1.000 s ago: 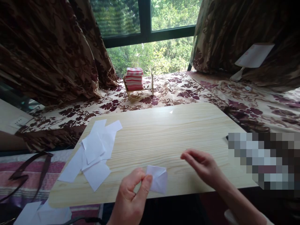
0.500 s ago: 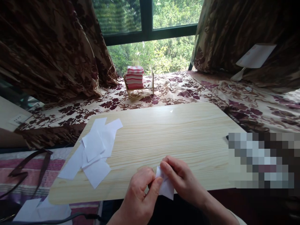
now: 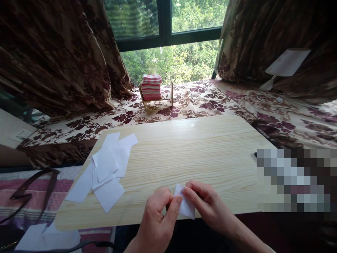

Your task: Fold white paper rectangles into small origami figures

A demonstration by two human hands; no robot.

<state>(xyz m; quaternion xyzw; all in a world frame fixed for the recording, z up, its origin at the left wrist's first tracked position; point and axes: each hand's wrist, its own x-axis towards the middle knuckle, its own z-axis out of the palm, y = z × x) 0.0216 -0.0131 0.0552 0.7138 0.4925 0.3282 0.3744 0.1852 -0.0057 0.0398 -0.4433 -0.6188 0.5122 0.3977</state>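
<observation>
Both hands work at the near edge of the desk (image 3: pixel 189 147), a light wood-grain board laid over a floral-covered surface.

Left hand (image 3: pixel 158 214): thumb and forefinger are pinched together on the left corner of a small folded paper piece (image 3: pixel 185 207). The grip appears to anchor the piece so that it does not rotate.

Right hand (image 3: pixel 207 203): its fingers (image 3: pixel 191 194) are closed on the upper right part of the same piece, opposite the left hand's pinch. Holding from two sides keeps the paper taut, which suits creasing or opening a fold. The paper is held just above the desk's near edge, at its middle; contact with the surface cannot be determined.

A loose pile of white paper sheets (image 3: pixel 105 172) lies on the left part of the desk, overlapping and partly overhanging its left edge, within the left hand's reach. More white paper (image 3: pixel 39 239) lies below the desk's near left corner.

Beyond the far edge of the desk, a small wooden rack (image 3: pixel 158 96) carries a stack of red-and-white striped cloths (image 3: pixel 151 86), in front of the window (image 3: pixel 168 35). Patterned curtains (image 3: pixel 52 52) hang to either side.
</observation>
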